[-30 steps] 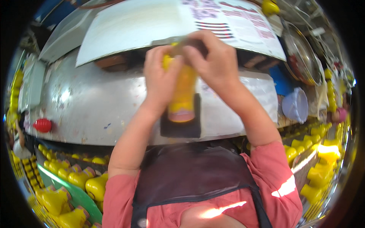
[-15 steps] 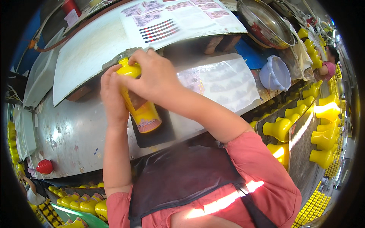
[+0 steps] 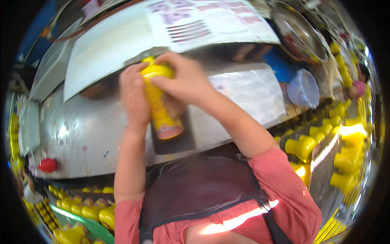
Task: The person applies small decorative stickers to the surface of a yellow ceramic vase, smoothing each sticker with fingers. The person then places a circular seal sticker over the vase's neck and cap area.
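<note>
A glossy yellow vase (image 3: 156, 97) with a pinkish patterned band round its foot lies tilted over a dark pad (image 3: 175, 145) on the metal worktop, its foot toward me. My left hand (image 3: 134, 91) is closed along its left side, fingers near the neck. Across the shoulder of the vase lies my right hand (image 3: 183, 79), thumb pressed on the near face and fingers curled over the far side. The hands are slightly blurred. Right of them is a wet-looking translucent sheet (image 3: 248, 93) with a faint printed motif.
A raised white board (image 3: 109, 38) with printed decal pieces and dark strips stands beyond my hands. To the right are a pale lilac bucket (image 3: 304, 87), a metal basin (image 3: 298, 30) and racks of yellow vases (image 3: 300, 148). A red ribbed object (image 3: 47, 165) sits at the left.
The view has shifted, so the worktop appears further right. My right hand has slid a little down and round the vase's shoulder. Both hands remain on the vase.
</note>
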A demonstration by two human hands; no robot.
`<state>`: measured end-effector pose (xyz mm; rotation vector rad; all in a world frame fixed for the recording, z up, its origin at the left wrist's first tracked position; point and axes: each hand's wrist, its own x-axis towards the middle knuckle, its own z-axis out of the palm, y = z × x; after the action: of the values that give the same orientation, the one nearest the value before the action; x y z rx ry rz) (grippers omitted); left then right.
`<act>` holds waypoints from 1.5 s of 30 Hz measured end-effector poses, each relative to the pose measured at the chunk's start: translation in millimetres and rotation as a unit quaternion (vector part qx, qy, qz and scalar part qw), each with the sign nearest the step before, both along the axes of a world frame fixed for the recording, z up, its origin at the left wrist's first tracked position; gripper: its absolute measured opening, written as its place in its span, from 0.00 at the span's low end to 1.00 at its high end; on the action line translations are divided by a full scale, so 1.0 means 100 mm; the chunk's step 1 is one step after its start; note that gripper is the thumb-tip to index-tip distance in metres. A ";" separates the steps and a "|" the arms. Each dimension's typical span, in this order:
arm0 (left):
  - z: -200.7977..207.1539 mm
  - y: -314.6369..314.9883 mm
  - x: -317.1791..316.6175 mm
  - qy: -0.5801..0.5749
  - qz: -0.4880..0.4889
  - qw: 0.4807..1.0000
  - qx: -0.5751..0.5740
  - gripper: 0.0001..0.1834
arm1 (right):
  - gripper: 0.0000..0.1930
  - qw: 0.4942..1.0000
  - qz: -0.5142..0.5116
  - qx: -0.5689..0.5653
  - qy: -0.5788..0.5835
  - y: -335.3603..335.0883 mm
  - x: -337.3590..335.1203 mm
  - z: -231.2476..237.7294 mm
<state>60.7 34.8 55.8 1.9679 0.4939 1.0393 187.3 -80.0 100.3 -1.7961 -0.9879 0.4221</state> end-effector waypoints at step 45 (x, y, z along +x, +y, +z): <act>-0.06 -0.08 -0.03 -0.073 -0.021 0.972 -0.222 0.18 | 0.16 0.963 -0.041 -0.034 0.265 0.00 0.25 0.29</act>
<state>57.4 26.9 50.2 1.4902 0.5465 0.9439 212.6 -79.7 128.8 -1.6485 -0.5262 0.8395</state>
